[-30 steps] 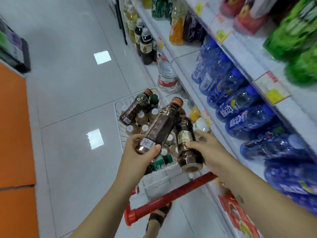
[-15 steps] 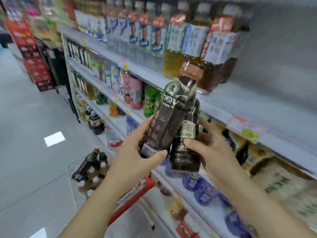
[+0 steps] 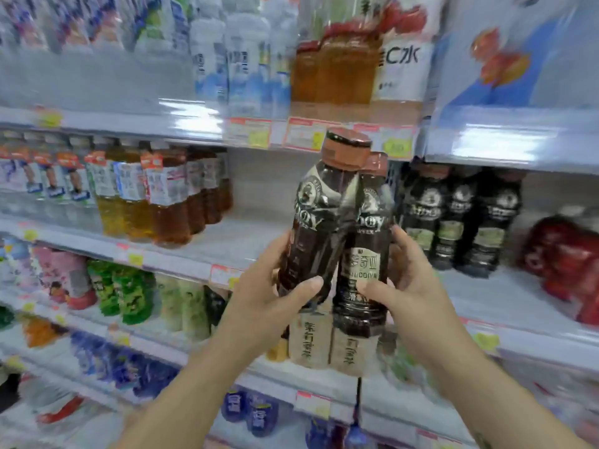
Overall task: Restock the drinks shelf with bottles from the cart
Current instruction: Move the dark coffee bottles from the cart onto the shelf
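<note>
At shelf [image 3: 252,236], bottles [image 3: 311,228] [image 3: 368,247] (dark) in hands [image 3: 265,303] [image 3: 415,286].

The camera sits on my head and faces straight ahead at the drinks shelf [image 3: 246,241], about level with its middle height and near enough that it fills the frame edge to edge. The wide lens bows its straight lines towards the corners. My forearms [image 3: 181,400] enter from the bottom edge; my left hand [image 3: 262,306] and right hand [image 3: 415,286] hold the left bottle [image 3: 311,228] and right bottle [image 3: 366,270] at centre, close to the lens.
</note>
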`<state>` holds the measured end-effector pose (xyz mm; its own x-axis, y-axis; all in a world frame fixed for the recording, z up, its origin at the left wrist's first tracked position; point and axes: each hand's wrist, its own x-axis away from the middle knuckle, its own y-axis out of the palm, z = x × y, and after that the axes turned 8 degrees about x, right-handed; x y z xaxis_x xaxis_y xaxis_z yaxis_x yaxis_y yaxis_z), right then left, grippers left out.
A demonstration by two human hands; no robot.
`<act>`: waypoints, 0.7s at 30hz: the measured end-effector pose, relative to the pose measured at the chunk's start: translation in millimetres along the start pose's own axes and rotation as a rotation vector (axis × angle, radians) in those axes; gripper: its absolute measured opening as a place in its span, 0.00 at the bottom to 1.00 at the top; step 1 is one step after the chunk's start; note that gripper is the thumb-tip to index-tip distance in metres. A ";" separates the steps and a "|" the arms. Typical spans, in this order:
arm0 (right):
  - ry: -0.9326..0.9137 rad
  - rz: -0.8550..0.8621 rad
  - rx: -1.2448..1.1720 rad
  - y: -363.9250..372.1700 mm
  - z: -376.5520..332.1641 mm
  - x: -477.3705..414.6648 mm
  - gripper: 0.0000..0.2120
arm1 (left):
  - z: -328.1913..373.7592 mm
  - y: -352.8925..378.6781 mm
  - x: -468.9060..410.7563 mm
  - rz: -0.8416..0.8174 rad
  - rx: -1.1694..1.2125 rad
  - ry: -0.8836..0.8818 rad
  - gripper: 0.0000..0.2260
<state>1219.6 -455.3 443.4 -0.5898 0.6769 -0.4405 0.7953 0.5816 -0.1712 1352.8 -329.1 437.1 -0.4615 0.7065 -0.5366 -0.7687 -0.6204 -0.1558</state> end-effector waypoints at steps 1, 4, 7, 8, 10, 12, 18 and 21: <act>-0.004 0.048 0.028 -15.0 1.1 3.2 0.36 | -2.9 12.6 -5.7 -0.024 0.004 0.016 0.22; -0.012 0.153 0.096 -46.8 5.6 12.0 0.34 | -10.3 36.4 -14.6 -0.041 -0.004 0.054 0.24; -0.108 0.269 0.172 -80.5 7.8 12.7 0.30 | -18.8 57.6 -25.5 -0.019 -0.007 0.063 0.25; -0.148 0.292 0.202 -91.0 8.0 10.2 0.29 | -21.1 63.9 -28.9 -0.013 -0.002 0.067 0.26; -0.195 0.320 0.246 -111.4 10.9 1.9 0.28 | -23.5 75.0 -34.3 -0.007 0.008 0.073 0.26; -0.211 0.333 0.335 -128.7 18.7 -7.1 0.29 | -23.7 83.4 -38.0 -0.016 0.010 0.067 0.26; -0.087 0.261 0.479 -150.0 57.6 -29.4 0.29 | -28.8 94.3 -40.6 -0.030 -0.015 0.053 0.26; -0.062 0.247 0.535 -151.8 65.4 -40.9 0.31 | -32.2 97.3 -40.3 -0.019 -0.023 0.027 0.27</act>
<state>1132.2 -600.8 429.7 -0.3814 0.7264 -0.5717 0.8777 0.0905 -0.4706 1310.9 -429.0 416.9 -0.4342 0.7092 -0.5553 -0.7667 -0.6147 -0.1855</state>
